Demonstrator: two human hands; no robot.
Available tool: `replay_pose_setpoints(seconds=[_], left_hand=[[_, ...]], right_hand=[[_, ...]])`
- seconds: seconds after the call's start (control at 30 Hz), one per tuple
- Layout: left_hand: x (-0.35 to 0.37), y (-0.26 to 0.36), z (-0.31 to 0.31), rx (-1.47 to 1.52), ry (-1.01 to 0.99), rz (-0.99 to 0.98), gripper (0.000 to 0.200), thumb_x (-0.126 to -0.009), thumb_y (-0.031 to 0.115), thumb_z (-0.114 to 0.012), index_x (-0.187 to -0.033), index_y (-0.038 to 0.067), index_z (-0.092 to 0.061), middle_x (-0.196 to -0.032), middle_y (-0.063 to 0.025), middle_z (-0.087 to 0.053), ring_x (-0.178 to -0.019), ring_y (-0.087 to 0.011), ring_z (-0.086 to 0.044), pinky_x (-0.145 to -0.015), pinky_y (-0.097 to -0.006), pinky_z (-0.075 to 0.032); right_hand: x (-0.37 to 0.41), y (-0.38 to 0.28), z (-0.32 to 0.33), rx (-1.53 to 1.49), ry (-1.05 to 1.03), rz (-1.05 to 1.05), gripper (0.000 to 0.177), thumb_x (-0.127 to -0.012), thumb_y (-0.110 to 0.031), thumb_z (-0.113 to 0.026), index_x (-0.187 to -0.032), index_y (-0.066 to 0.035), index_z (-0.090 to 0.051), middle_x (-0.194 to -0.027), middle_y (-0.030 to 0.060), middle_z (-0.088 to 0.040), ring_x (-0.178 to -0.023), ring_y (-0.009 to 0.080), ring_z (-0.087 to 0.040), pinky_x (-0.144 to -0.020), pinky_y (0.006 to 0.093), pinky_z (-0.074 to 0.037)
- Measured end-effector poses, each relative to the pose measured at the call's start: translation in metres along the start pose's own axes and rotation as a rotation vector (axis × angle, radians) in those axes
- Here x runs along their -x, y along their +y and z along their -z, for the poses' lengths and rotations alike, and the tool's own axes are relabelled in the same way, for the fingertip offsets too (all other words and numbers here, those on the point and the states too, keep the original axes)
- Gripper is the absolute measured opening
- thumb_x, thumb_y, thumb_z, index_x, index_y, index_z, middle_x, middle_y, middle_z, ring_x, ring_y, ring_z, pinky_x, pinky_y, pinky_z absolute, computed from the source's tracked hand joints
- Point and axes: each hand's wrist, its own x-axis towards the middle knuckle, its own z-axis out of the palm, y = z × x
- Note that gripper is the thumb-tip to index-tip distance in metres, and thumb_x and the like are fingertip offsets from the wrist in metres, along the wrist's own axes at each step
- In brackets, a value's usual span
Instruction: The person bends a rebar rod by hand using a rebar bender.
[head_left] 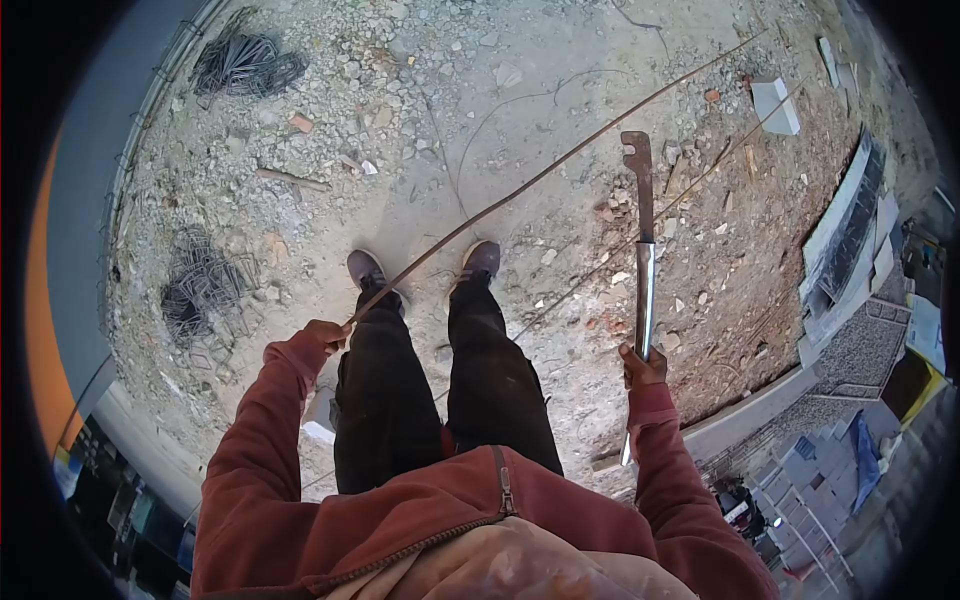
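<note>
My left hand [328,335] is closed around the near end of a long, thin rusty steel rod [470,221]. The rod slants up and away to the right, passing over the ground in front of my shoes. In my right hand [642,366] is a rebar bending bar [645,295], its shiny tubular handle gripped near the lower part. Its rusty flat head [637,160] has a notched hook at the tip and points away from me. Rod and bending bar are apart.
Rubble-strewn ground lies around my shoes [480,260]. Bundles of bent steel [245,68] and stirrup-like wire [205,290] sit at left. Another thin rod [590,275] runs diagonally beneath the bending bar. Broken panels [845,235] and a white slab piece [776,106] lie at right.
</note>
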Motion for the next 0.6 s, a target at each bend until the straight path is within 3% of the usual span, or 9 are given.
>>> replay_pose_setpoints(seconds=[0.07, 0.17, 0.27, 0.37, 0.43, 0.47, 0.53, 0.6], left_hand=[[-0.028, -0.035, -0.013, -0.103, 0.095, -0.126, 0.034, -0.079, 0.035, -0.060, -0.064, 0.005, -0.056, -0.049, 0.0004, -0.041, -0.047, -0.0103, -0.038, -0.045, -0.0258, -0.028], [-0.024, -0.029, -0.034, -0.308, 0.219, -0.221, 0.041, -0.079, 0.042, -0.057, -0.072, 0.002, -0.059, -0.059, -0.0053, -0.052, -0.053, -0.0140, -0.046, -0.052, -0.0279, -0.035], [-0.028, -0.022, -0.042, -0.287, 0.363, -0.323, 0.038, -0.081, 0.040, -0.053, -0.081, 0.002, -0.059, -0.065, -0.0089, -0.055, -0.063, -0.0191, -0.051, -0.060, -0.0314, -0.039], [-0.040, -0.006, -0.024, -0.395, 0.364, -0.278, 0.033, -0.082, 0.035, -0.052, -0.089, 0.003, -0.057, -0.074, -0.0136, -0.057, -0.071, -0.0259, -0.054, -0.066, -0.0349, -0.040], [-0.059, -0.002, -0.015, -0.345, 0.535, -0.431, 0.025, -0.083, 0.031, -0.053, -0.083, 0.006, -0.058, -0.060, -0.0053, -0.049, -0.058, -0.0154, -0.045, -0.056, -0.0299, -0.035], [-0.072, -0.001, -0.011, -0.426, 0.670, -0.482, 0.025, -0.082, 0.030, -0.054, -0.091, 0.008, -0.059, -0.077, -0.0119, -0.057, -0.073, -0.0225, -0.054, -0.069, -0.0312, -0.042], [-0.102, -0.004, 0.000, -0.752, 0.927, -0.730, 0.027, -0.080, 0.030, -0.056, -0.098, 0.009, -0.058, -0.093, -0.0154, -0.056, -0.088, -0.0263, -0.053, -0.079, -0.0318, -0.041], [-0.102, -0.009, 0.004, -0.813, 0.935, -0.779, 0.031, -0.079, 0.028, -0.058, -0.104, 0.010, -0.056, -0.104, -0.0176, -0.054, -0.100, -0.0286, -0.051, -0.087, -0.0327, -0.039]], right_hand=[[0.006, 0.005, -0.009, 0.042, -0.002, -0.078, 0.029, -0.069, -0.024, -0.073, -0.061, -0.012, -0.048, -0.044, -0.0035, -0.041, -0.033, 0.0052, -0.034, -0.032, 0.0216, -0.027], [0.009, 0.020, -0.018, 0.084, 0.032, -0.138, 0.030, -0.070, -0.027, -0.072, -0.060, -0.011, -0.048, -0.044, -0.0035, -0.041, -0.033, 0.0055, -0.034, -0.031, 0.0217, -0.026], [0.008, 0.041, -0.022, 0.191, 0.028, -0.170, 0.033, -0.072, -0.034, -0.069, -0.060, -0.011, -0.048, -0.045, -0.0009, -0.042, -0.033, 0.0081, -0.037, -0.031, 0.0232, -0.029], [0.026, 0.040, -0.037, 0.155, -0.025, -0.213, 0.034, -0.071, -0.031, -0.072, -0.059, -0.011, -0.047, -0.044, -0.0032, -0.041, -0.033, 0.0060, -0.035, -0.031, 0.0223, -0.027], [0.041, 0.031, -0.050, 0.164, -0.064, -0.231, 0.036, -0.070, -0.033, -0.072, -0.059, -0.011, -0.047, -0.044, -0.0029, -0.041, -0.032, 0.0063, -0.035, -0.030, 0.0223, -0.027], [0.047, 0.030, -0.056, 0.170, -0.070, -0.223, 0.036, -0.070, -0.034, -0.072, -0.059, -0.011, -0.047, -0.044, -0.0028, -0.041, -0.033, 0.0063, -0.035, -0.031, 0.0221, -0.027], [0.054, 0.027, -0.067, 0.193, -0.103, -0.207, 0.036, -0.070, -0.035, -0.072, -0.060, -0.010, -0.047, -0.045, -0.0024, -0.041, -0.033, 0.0065, -0.036, -0.031, 0.0219, -0.027], [0.060, 0.026, -0.080, 0.206, -0.106, -0.210, 0.037, -0.070, -0.035, -0.072, -0.059, -0.010, -0.048, -0.045, -0.0023, -0.042, -0.033, 0.0067, -0.036, -0.031, 0.0220, -0.028]])
